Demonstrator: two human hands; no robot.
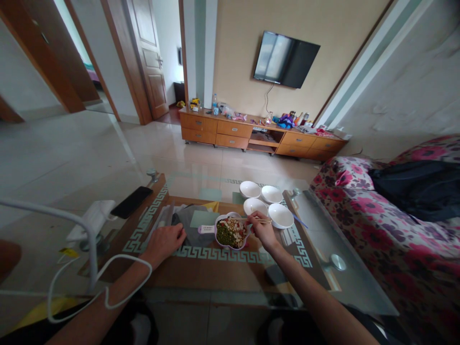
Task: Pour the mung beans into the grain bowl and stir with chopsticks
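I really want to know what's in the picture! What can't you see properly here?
In the head view:
- The bottom of the lobed bowl: hidden by the mixed food.
- The words on the small label: too small to read.
- Many items on the wooden cabinet: too small to name.
- The palm of the left hand: turned down, out of sight.

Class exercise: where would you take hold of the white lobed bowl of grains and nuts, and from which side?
Grip the flat white tab jutting from the left of the white lobed bowl, coming from the left, beside the left hand. The bowl looks full, and the right hand works pale chopsticks over its right rim.
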